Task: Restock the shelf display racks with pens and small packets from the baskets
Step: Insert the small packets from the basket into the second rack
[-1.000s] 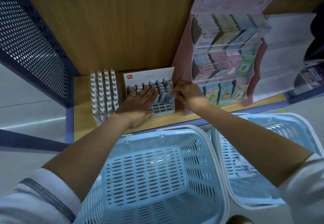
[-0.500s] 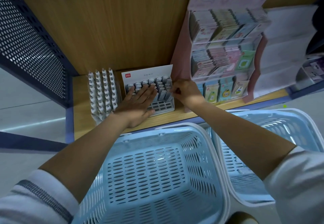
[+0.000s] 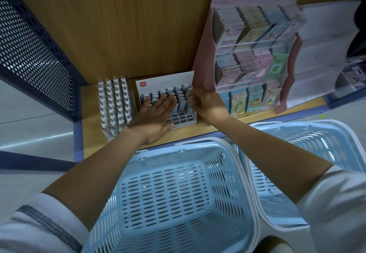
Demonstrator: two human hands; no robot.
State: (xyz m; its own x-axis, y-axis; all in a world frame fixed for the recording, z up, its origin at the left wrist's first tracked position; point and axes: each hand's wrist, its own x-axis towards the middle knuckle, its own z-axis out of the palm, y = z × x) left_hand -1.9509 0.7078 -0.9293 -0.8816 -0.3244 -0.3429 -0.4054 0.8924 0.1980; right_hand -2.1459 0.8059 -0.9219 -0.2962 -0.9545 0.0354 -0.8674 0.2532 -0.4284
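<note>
A perforated metal side panel (image 3: pixel 29 54) closes off the left end of the wooden shelf (image 3: pixel 90 114). Next along stands a white rack of upright pens (image 3: pixel 113 104), its rows full. Just right of it is a grey pen rack (image 3: pixel 193 121) with a white card back; its rear rows hold grey-capped pens (image 3: pixel 181 98), while the front slots (image 3: pixel 182 118) show as bare holes.

The left hand (image 3: pixel 156 116) lies flat across the pen tops, fingers straight and spread, pressing on the left columns. The right hand (image 3: pixel 206 104) sits at the rack's right edge with its fingers curled toward the outer columns; blur hides whether they pinch a pen or only touch one. Further right is a pink tiered sticker display (image 3: pixel 251 54) packed with small packets.

Below the shelf edge sit two pale blue baskets: the near basket (image 3: pixel 198 140) under the forearms and the right basket (image 3: pixel 297 123) beside it.

The pens look light, stiff and smooth, so they would likely slip if squeezed at the barrel. The safest hold seems a thumb-and-finger pinch just under the cap, lowering each pen straight into its slot while the flat hand steadies the neighbours, since a sideways nudge could tip a whole row
</note>
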